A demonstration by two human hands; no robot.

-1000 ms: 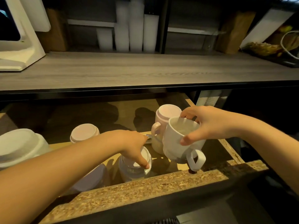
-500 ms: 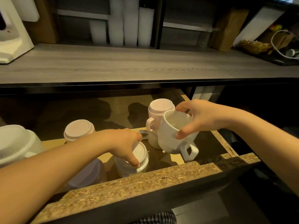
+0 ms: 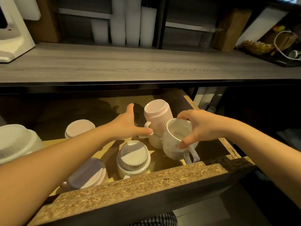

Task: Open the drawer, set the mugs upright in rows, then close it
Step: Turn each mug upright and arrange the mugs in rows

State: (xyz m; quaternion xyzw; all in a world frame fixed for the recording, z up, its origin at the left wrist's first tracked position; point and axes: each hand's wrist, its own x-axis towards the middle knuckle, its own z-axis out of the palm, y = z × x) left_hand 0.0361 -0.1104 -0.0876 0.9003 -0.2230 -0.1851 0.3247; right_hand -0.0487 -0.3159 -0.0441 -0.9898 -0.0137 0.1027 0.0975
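Observation:
The drawer (image 3: 130, 190) is pulled open below the countertop and holds several mugs. My right hand (image 3: 200, 126) grips the rim of a white mug (image 3: 175, 142), upright with its mouth up and its handle toward me, at the drawer's right side. Just behind it a pink ribbed mug (image 3: 156, 116) stands upside down on another mug. My left hand (image 3: 128, 124) is open, its fingers at that pink mug's handle. Upside-down mugs sit at the front middle (image 3: 133, 157), front left (image 3: 88, 173), back left (image 3: 79, 128) and far left (image 3: 14, 141).
The grey wooden countertop (image 3: 146, 62) overhangs the back of the drawer. On it stand white cup stacks (image 3: 127, 23), a white appliance (image 3: 13, 30), a brown block (image 3: 231, 28) and a cable (image 3: 283, 44). The drawer's chipboard front edge lies close to my body.
My left hand has left the front middle upside-down mug and moved back and right to the pink mug's handle. My right hand has kept hold of the white mug, lowering it slightly.

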